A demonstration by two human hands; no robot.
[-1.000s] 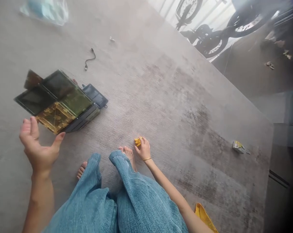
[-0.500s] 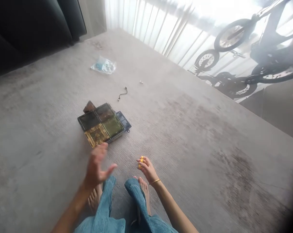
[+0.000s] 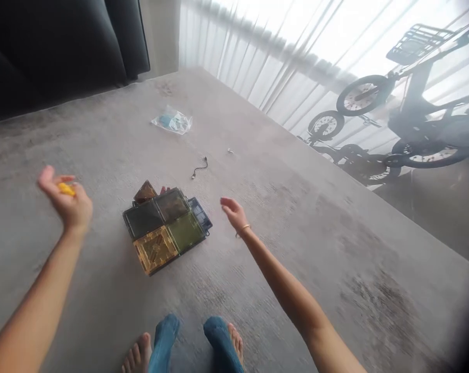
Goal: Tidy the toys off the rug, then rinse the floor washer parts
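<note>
My left hand (image 3: 69,204) is raised over the carpet at the left, palm turned up, with a small yellow object (image 3: 67,189) held among its partly curled fingers. What kind of object it is, I cannot make out. My right hand (image 3: 234,213) hovers to the right, its fingers stretched out and nothing visible in them; a thin bracelet circles the wrist. Between the hands lies a low block of translucent plastic tiles (image 3: 186,231), dark grey, brown, olive and patterned gold on top. A brown triangular piece (image 3: 145,191) and a dark blue piece (image 3: 200,213) stick out from its sides.
Beyond the block, a short dark cable (image 3: 200,168), a tiny white item (image 3: 230,151) and a clear plastic bag (image 3: 173,122) lie on the carpet (image 3: 281,290). Black furniture (image 3: 63,52) stands back left. Bicycles (image 3: 416,114) stand by the curtains (image 3: 234,57).
My left hand has swung left and outward, and a yellow object now shows in it. My right hand, which had yellow at its fingers, has moved forward without it. The view has shifted.
</note>
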